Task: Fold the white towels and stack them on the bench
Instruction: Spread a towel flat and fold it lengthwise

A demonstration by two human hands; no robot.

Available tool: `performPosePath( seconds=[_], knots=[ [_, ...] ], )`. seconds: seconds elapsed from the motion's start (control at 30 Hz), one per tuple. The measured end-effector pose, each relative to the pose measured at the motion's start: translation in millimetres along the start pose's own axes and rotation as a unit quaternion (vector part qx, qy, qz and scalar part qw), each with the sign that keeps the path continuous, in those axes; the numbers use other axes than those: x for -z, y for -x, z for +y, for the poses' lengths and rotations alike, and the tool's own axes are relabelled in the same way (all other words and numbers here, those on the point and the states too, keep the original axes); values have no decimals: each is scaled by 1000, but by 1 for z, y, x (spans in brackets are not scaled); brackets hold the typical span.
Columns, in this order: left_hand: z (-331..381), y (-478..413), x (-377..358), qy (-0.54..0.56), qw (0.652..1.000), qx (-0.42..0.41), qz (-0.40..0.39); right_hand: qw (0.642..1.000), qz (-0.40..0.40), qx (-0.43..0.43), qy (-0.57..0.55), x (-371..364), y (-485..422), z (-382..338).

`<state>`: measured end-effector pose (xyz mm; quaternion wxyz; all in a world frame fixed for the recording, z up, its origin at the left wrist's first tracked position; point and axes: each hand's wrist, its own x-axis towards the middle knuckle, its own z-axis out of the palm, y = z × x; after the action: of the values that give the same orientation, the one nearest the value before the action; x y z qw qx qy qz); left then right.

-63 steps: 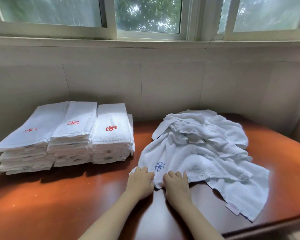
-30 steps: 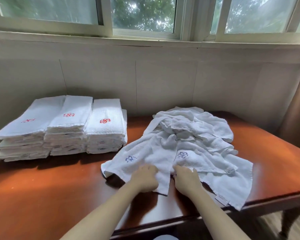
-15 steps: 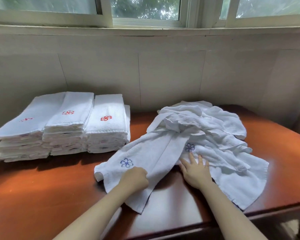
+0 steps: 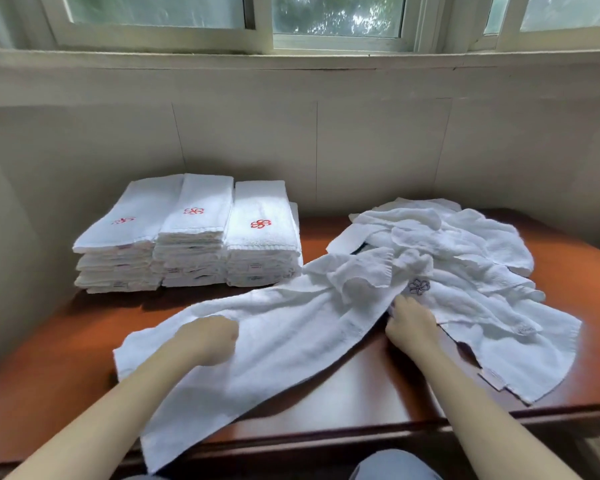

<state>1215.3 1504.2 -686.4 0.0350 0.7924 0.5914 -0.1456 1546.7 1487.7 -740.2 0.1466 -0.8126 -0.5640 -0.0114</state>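
A long white towel point(image 4: 274, 337) lies stretched slantwise across the red-brown bench point(image 4: 371, 396), its near corner hanging over the front edge. My left hand point(image 4: 207, 337) grips it with curled fingers near its left end. My right hand point(image 4: 409, 323) is at the towel's right edge, fingertips tucked into the cloth just below a blue flower logo point(image 4: 418, 286). Behind and to the right of that hand sits a crumpled pile of white towels point(image 4: 465, 251). Three stacks of folded towels point(image 4: 191, 237) with red logos stand at the back left.
A pale wall point(image 4: 326, 140) runs right behind the bench under a window sill. The bench's front edge point(image 4: 361, 441) is close to my body. Bare wood shows at the front left and between my forearms.
The long towel has been drawn further left and toward me, out of the pile, and its blue logo no longer shows. My left hand moved left with it. My right hand's spread fingers have closed on the cloth.
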Motion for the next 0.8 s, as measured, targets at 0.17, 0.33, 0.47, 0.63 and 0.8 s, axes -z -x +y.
performPosePath(
  seconds=[0.17, 0.33, 0.47, 0.63, 0.8],
  knots=[
    [46, -5, -36, 140, 990, -12, 18, 988, 77, 101, 86, -4, 11, -41],
    [45, 3, -59, 139, 990, -26, 8, 980, -15, 133, 147, -6, 8, -41],
    [35, 15, -65, 161, 983, -93, -1, 980, -63, 165, 94, 12, 6, -47],
    [11, 20, -75, 140, 983, -103, 53, 923, -248, 222, 193, 34, 30, -65],
    [-39, 21, -78, 205, 963, -79, 157, 847, -478, 219, 78, 46, 67, -68]
  ],
)
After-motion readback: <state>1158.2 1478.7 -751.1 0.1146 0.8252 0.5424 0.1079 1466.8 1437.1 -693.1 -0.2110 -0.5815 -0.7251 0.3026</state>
